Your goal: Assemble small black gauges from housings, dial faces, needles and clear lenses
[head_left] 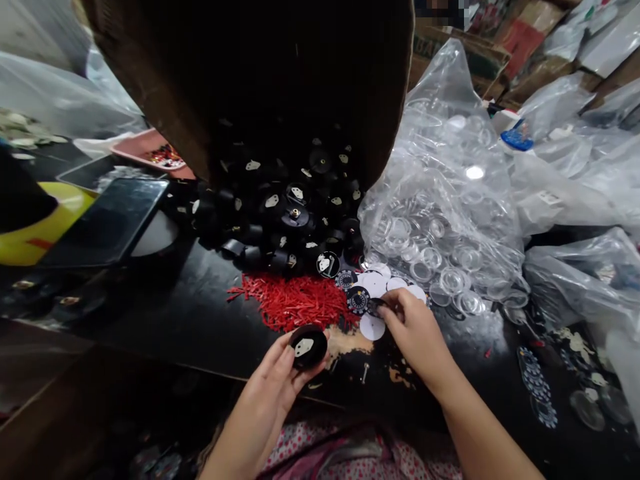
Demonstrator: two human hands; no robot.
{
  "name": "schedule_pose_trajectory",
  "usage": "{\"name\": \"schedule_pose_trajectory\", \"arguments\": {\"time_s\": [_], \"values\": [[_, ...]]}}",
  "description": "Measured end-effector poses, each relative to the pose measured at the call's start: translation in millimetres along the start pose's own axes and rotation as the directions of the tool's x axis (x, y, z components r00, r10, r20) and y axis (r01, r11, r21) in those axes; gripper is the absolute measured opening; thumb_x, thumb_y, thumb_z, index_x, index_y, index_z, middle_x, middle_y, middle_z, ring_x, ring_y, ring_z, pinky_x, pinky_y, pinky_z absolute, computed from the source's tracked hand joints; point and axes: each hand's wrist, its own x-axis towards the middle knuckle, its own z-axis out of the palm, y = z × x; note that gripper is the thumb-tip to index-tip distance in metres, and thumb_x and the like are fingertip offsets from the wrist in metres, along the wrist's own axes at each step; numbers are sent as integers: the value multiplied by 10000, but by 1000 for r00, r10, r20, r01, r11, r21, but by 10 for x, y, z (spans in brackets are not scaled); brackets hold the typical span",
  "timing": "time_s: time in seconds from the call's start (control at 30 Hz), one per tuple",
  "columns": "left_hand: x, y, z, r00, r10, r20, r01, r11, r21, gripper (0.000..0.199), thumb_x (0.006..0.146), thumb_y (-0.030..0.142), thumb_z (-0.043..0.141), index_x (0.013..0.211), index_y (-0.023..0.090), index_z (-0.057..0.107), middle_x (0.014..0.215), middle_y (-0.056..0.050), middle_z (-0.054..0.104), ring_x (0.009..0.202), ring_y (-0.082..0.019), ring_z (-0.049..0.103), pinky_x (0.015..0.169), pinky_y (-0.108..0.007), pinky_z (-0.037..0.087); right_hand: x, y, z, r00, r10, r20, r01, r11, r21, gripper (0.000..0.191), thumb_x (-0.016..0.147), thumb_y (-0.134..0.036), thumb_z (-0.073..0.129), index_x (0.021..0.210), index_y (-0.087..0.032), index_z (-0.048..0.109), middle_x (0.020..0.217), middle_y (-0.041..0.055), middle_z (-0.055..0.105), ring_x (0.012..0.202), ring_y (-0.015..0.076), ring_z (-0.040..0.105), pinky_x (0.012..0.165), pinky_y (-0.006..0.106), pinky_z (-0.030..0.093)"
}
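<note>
My left hand (281, 368) holds a black round case (319, 344) near the front edge of the table, its hollow side up, with a pale flat plate (303, 347) inside. Further right, my right hand (414, 328) pinches a dark printed dial disc (375, 307) between thumb and fingers. Under and around those fingertips lie white discs (373, 327) and black dial discs with a printed ring (358, 301). Just beyond my left hand spreads a heap of thin red pointers (295, 301). Behind it, many similar black cases (296, 215) spill from a tipped cardboard box (406, 87).
A clear plastic bag (450, 180) of transparent round covers stands on the right. On the left are a phone (107, 223), a pink tray (145, 143) of small parts and a yellow object (70, 200). More dial discs (535, 377) lie at the right; a small metal pin (365, 373) sits in front.
</note>
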Motion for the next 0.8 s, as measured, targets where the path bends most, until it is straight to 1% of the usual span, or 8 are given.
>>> {"name": "schedule_pose_trajectory", "arguments": {"time_s": [0.07, 0.2, 0.3, 0.4, 0.57, 0.63, 0.73, 0.8], "values": [[-19, -22, 44, 1000, -15, 21, 16, 998, -68, 458, 764, 505, 761, 1075, 172, 719, 1160, -122, 722, 1132, -334, 649, 991, -444, 544, -79, -57, -21, 996, 29, 88, -46, 979, 197, 142, 899, -242, 568, 1003, -210, 660, 855, 30, 661, 732, 177, 605, 727, 346, 482], [-56, -119, 181, 993, -84, 87, 101, 971, -217, 461, 754, 547, 755, 1045, 189, 732, 1169, -123, 726, 1237, -337, 587, 1073, -453, 476, -229, -219, 22, 959, -31, 283, -99, 896, 432, 302, 903, -219, 522, 1166, -251, 667, 1010, 34, 649, 629, 103, 583, 659, 285, 497], [-68, -166, 248, 993, -79, 92, 98, 968, -230, 421, 767, 529, 752, 1056, 224, 732, 1162, -99, 733, 1227, -333, 598, 1042, -465, 503, -298, -254, 37, 968, 18, 252, -143, 861, 487, 339, 876, -225, 566, 1206, -239, 640, 969, 38, 654, 769, 146, 615, 702, 286, 506], [-66, -151, 272, 998, 3, 64, 9, 982, -187, 415, 827, 502, 701, 1128, 216, 704, 1193, -101, 720, 1199, -320, 620, 1050, -467, 495, -339, -242, -6, 978, 83, 193, -171, 849, 501, 225, 879, -251, 591, 1091, -228, 662, 878, 25, 660, 832, 174, 626, 766, 313, 511], [-110, -201, 262, 986, -99, 135, 104, 994, -25, 368, 894, 440, 644, 1220, 271, 668, 1326, -53, 652, 1262, -290, 574, 1042, -434, 507, -384, -347, -34, 994, -60, 93, 13, 897, 442, 161, 924, -232, 561, 1015, -245, 694, 925, 27, 661, 887, 169, 624, 805, 307, 491], [-134, -269, 235, 982, -88, 169, 83, 996, 39, 371, 899, 437, 639, 1247, 311, 658, 1398, -19, 598, 1337, -283, 501, 1097, -436, 454, -388, -405, 1, 994, -82, 70, 46, 909, 414, 131, 918, -215, 566, 978, -229, 682, 921, 27, 653, 861, 160, 618, 776, 291, 484], [-147, -341, 184, 979, -44, 200, 7, 983, 184, 401, 909, 447, 624, 1298, 348, 622, 1434, 12, 564, 1401, -259, 416, 1185, -428, 319, -384, -432, 55, 993, 28, 113, -73, 907, 414, 33, 894, -233, 596, 902, -214, 622, 858, 12, 642, 778, 149, 605, 705, 277, 473], [-143, -345, 160, 974, -31, 224, -25, 970, 244, 408, 917, 446, 613, 1317, 369, 600, 1435, 29, 561, 1411, -245, 401, 1192, -414, 303, -377, -414, 73, 977, 100, 188, -176, 874, 453, 60, 883, -253, 603, 849, -215, 571, 784, -8, 620, 707, 140, 585, 653, 269, 461]]}}
